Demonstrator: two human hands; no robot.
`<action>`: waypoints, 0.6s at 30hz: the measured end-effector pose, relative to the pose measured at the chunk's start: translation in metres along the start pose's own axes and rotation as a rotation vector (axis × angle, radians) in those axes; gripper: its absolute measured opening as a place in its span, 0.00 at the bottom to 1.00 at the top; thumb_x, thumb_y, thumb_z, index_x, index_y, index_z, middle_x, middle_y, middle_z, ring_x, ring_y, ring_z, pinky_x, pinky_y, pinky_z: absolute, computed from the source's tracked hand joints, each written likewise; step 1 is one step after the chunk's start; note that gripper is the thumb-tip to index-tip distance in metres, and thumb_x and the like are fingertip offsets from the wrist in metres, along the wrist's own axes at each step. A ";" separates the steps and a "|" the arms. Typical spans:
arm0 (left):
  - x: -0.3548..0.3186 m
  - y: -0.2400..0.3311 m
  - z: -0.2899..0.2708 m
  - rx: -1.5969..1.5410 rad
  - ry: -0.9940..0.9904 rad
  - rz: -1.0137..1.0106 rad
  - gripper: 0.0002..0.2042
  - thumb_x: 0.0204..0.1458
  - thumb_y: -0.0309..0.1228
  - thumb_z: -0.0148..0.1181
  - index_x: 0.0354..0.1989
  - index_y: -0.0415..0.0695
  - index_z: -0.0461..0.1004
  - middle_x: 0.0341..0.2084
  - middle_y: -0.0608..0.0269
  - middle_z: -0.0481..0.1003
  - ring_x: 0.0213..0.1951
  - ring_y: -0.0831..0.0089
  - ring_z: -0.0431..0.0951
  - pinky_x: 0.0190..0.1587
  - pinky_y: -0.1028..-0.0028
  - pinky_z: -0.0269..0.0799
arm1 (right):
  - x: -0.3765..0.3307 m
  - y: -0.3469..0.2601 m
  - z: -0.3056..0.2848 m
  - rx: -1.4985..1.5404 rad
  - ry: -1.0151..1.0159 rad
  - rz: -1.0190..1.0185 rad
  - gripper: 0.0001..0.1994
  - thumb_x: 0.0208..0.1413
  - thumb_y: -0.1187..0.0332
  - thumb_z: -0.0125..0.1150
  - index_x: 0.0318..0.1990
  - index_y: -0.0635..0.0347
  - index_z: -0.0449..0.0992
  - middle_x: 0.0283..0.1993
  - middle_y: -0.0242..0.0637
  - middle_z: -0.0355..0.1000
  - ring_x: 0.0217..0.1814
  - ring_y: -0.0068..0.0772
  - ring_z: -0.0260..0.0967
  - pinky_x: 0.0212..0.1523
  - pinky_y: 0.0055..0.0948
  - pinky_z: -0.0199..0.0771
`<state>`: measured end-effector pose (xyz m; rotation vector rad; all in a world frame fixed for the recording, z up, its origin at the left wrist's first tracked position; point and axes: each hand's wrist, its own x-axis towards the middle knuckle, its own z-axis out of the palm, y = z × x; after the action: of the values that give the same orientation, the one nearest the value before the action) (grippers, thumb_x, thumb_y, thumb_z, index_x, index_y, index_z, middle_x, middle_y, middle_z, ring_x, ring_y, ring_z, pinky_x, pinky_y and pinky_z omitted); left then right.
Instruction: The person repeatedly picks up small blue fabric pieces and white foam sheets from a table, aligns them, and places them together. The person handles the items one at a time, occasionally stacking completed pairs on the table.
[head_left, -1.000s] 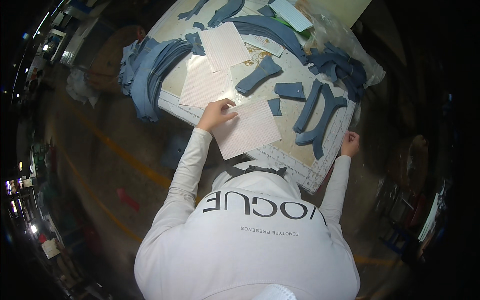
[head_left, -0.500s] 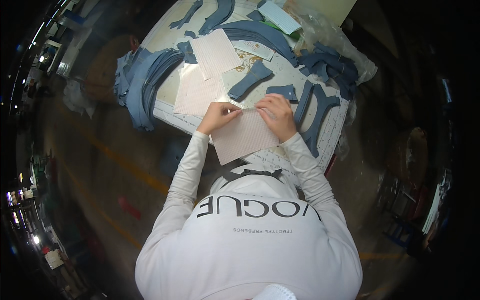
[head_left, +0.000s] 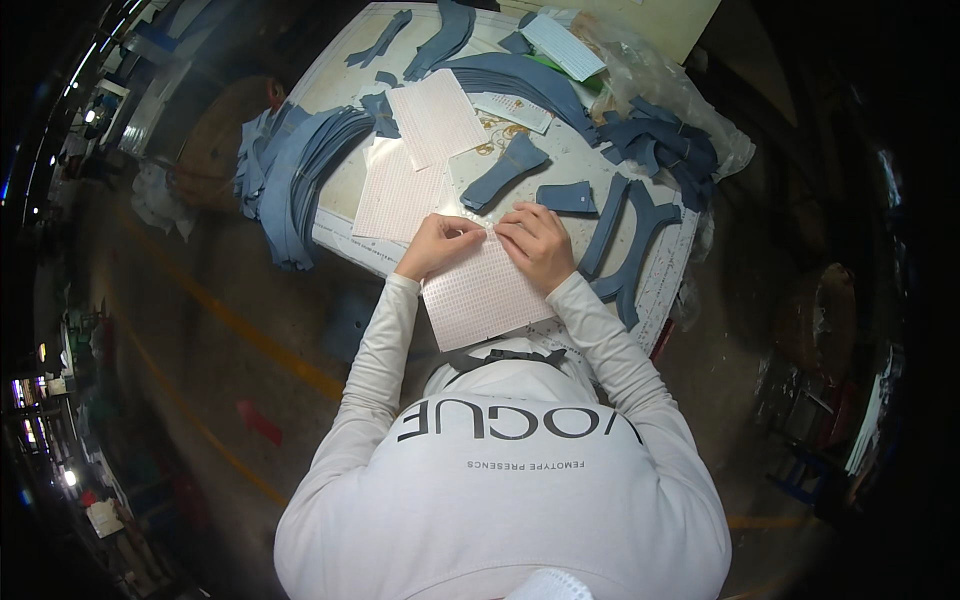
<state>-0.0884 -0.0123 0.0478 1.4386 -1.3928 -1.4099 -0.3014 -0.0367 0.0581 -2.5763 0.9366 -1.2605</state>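
Gridded sheet [head_left: 485, 295] lies at the near edge of the table [head_left: 350, 248]; left hand [head_left: 438, 247] and right hand [head_left: 540, 247] pinch its far edge, fingertips close together, probably for fine control. Beyond, I see blue pieces [head_left: 568, 198] spread loosely, perhaps for easy reach; farther off, two more sheets [head_left: 437, 118] overlap, maybe to save space.
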 end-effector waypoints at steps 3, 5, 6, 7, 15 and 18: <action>0.000 0.000 0.000 -0.016 -0.027 -0.012 0.08 0.53 0.27 0.63 0.37 0.35 0.81 0.28 0.65 0.79 0.30 0.83 0.74 0.34 0.84 0.70 | 0.002 -0.004 0.003 0.161 0.035 0.201 0.09 0.43 0.73 0.68 0.35 0.55 0.80 0.35 0.30 0.74 0.48 0.35 0.71 0.46 0.31 0.71; -0.001 0.001 0.000 -0.013 -0.037 0.000 0.08 0.54 0.27 0.62 0.36 0.35 0.81 0.27 0.66 0.79 0.29 0.84 0.73 0.33 0.84 0.69 | 0.003 -0.005 0.004 0.151 0.052 0.121 0.12 0.43 0.74 0.68 0.39 0.54 0.80 0.34 0.30 0.74 0.46 0.34 0.71 0.44 0.31 0.72; -0.002 0.002 0.000 -0.007 -0.038 0.015 0.08 0.54 0.27 0.61 0.36 0.35 0.81 0.26 0.66 0.79 0.29 0.84 0.73 0.33 0.84 0.69 | 0.003 -0.006 0.005 0.148 0.060 0.082 0.13 0.43 0.75 0.67 0.40 0.54 0.80 0.34 0.31 0.74 0.44 0.34 0.71 0.44 0.31 0.72; -0.002 0.003 0.001 -0.001 -0.039 0.029 0.08 0.55 0.28 0.61 0.36 0.35 0.81 0.26 0.67 0.78 0.29 0.84 0.73 0.32 0.84 0.69 | 0.003 -0.006 0.006 0.118 0.045 0.065 0.15 0.43 0.75 0.67 0.43 0.53 0.80 0.34 0.31 0.74 0.44 0.34 0.71 0.43 0.31 0.72; -0.007 0.009 0.002 0.004 -0.021 0.022 0.10 0.54 0.30 0.60 0.35 0.35 0.80 0.23 0.67 0.77 0.26 0.84 0.72 0.29 0.82 0.68 | 0.001 -0.017 0.011 0.136 0.034 0.147 0.24 0.44 0.78 0.66 0.52 0.52 0.76 0.33 0.30 0.74 0.38 0.32 0.71 0.40 0.32 0.74; -0.009 -0.001 -0.014 0.082 0.082 0.032 0.10 0.53 0.31 0.61 0.35 0.36 0.80 0.23 0.67 0.77 0.25 0.83 0.72 0.28 0.80 0.69 | 0.004 -0.017 0.010 0.286 0.125 0.319 0.24 0.44 0.80 0.64 0.52 0.55 0.74 0.35 0.30 0.76 0.37 0.30 0.72 0.40 0.29 0.74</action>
<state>-0.0731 -0.0059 0.0520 1.5027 -1.4297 -1.2730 -0.2837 -0.0268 0.0608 -2.0588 1.0509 -1.3590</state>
